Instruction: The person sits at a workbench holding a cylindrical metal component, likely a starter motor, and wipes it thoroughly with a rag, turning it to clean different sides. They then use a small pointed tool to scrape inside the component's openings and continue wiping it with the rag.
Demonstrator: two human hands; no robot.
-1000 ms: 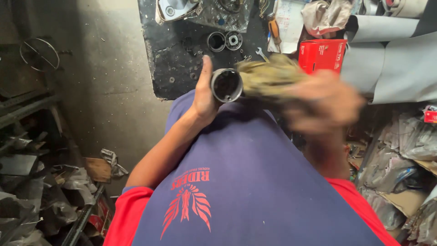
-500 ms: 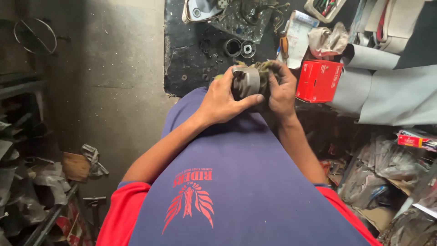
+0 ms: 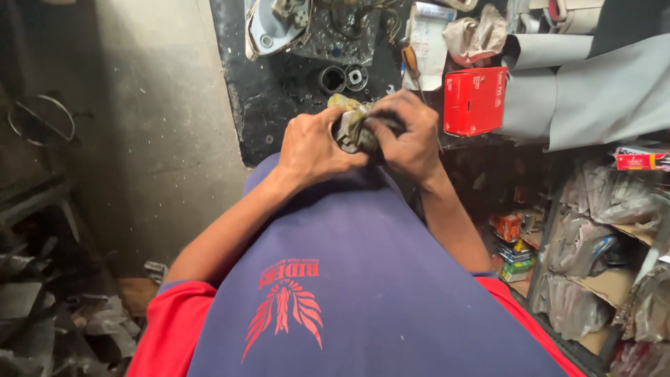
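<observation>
Both hands grip one bundle: left hand (image 3: 317, 148) clasps the rag-wrapped part (image 3: 352, 127), right hand (image 3: 407, 132) pinches the cloth; steadying left while rubbing right suits it.

Rag (image 3: 351, 120): soft cloth, matt, crumpled, stained olive-grey; clamped between left hand (image 3: 314, 146) and right hand (image 3: 408, 132). Worktop (image 3: 279, 84): black, matt, gritty, scuffed. Two rings (image 3: 343, 77): dull dark metal. Box (image 3: 474, 101): red cardboard, smooth, slight sheen. Sheet (image 3: 593, 91): grey, smooth, matt, rolled at one end. Wall (image 3: 153, 105): rough bare plaster. Shirt (image 3: 349, 279): matt knit cloth.
</observation>
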